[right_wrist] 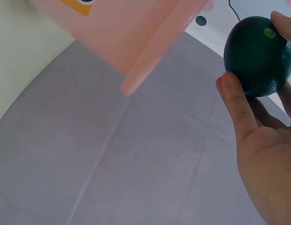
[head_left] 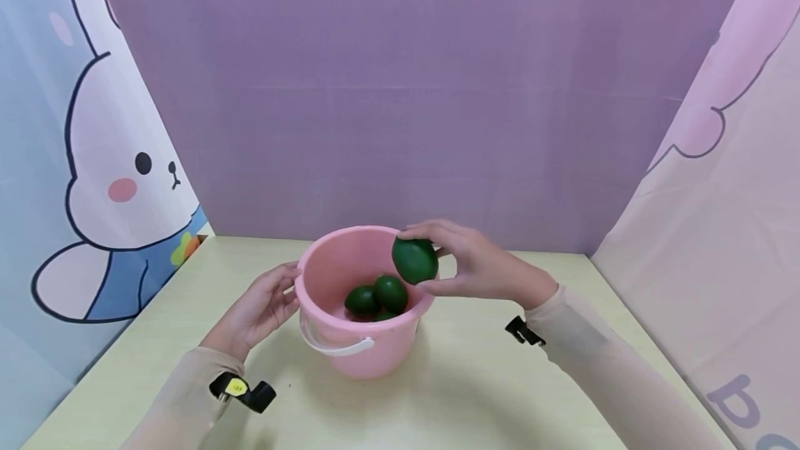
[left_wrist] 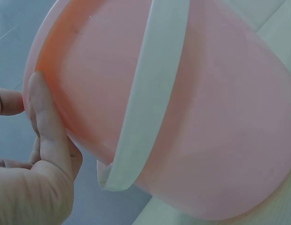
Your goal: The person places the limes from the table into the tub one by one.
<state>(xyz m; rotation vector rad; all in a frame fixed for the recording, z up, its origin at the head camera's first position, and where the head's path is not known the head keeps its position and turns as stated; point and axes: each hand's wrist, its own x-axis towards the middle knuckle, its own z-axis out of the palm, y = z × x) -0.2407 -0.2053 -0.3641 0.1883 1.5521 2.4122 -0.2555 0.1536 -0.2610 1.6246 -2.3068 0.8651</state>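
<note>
A pink bucket [head_left: 375, 349] with a white handle [head_left: 337, 347] stands upright on the table. My left hand [head_left: 265, 307] pinches its rim at the left side; in the left wrist view, fingers [left_wrist: 44, 112] lie against the rim and the wall just under it. Above the right part of the rim, my right hand [head_left: 475, 262] holds a dark green avocado [head_left: 415, 260] between thumb and fingers. The right wrist view shows this avocado [right_wrist: 258, 56] with a pale stem spot. Inside the bucket lie more avocados [head_left: 390, 293], one partly hidden by the front wall.
The pale table [head_left: 500, 380] carries the bucket near its back edge. Behind it rises a purple backdrop [head_left: 400, 89]. A rabbit-printed panel [head_left: 119, 158] borders the left side, and a pink and white panel [head_left: 706, 242] the right.
</note>
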